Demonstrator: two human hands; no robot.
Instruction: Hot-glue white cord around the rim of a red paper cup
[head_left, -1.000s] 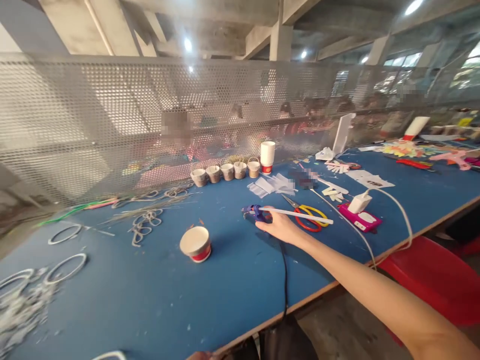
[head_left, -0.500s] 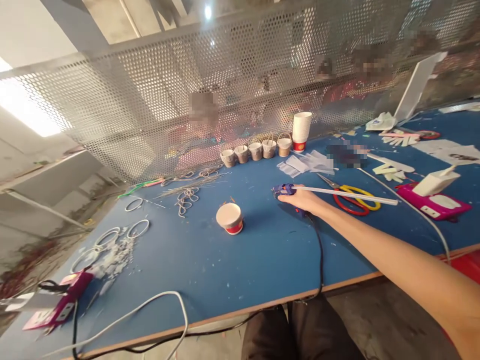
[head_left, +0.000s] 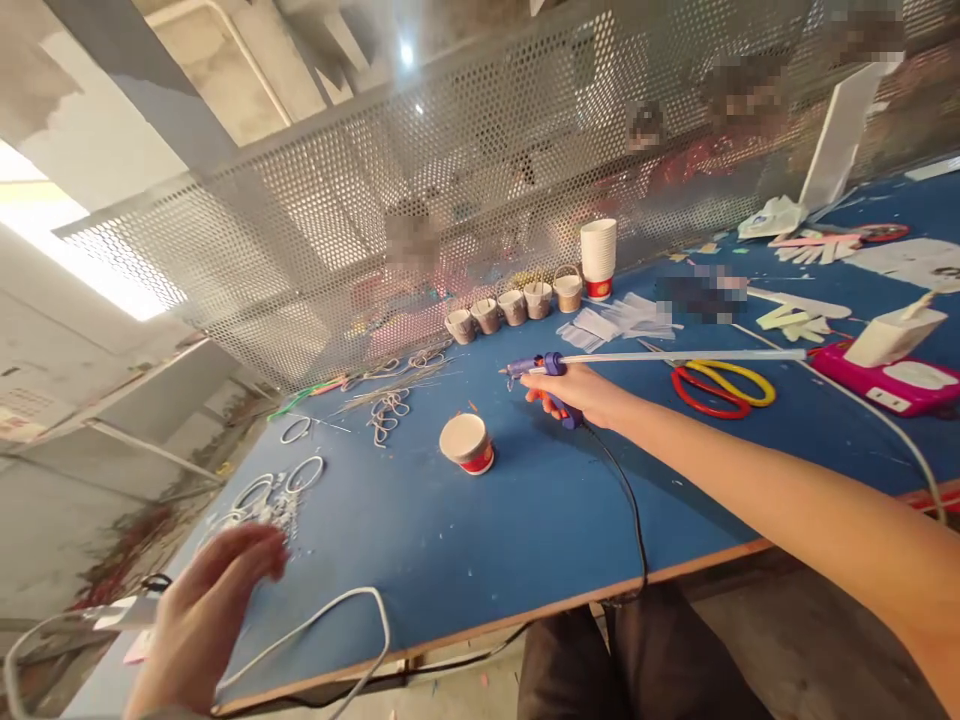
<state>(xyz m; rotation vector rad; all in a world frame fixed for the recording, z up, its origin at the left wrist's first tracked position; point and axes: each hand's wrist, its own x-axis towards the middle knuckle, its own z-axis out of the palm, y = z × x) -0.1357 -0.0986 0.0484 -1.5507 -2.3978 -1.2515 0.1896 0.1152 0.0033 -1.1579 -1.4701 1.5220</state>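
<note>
My right hand [head_left: 574, 392] is wrapped round the grip of a blue hot glue gun [head_left: 536, 366], raised above the table. A long white glue stick [head_left: 690, 356] sticks out of the gun's rear, and a black cord hangs from its grip. Left of the nozzle, apart from it, stands a paper cup [head_left: 465, 442] with a red band and a wrapped upper part. At the lower left, my left hand [head_left: 214, 600] is slightly blurred. Its fingers are loosely bent with nothing visible in them, near white rings [head_left: 305, 475] and white scraps.
Several small wrapped cups [head_left: 512, 307] line the back beside a stack of paper cups [head_left: 598, 260]. Scissors [head_left: 724, 388] and a pink power strip [head_left: 885, 378] lie on the right. Cords [head_left: 390, 410] lie left of centre. A perforated metal screen [head_left: 337, 240] borders the blue table.
My left hand has come into view at the lower left. My right hand has moved left with the glue gun, closer to the cup. The view has tilted a little.
</note>
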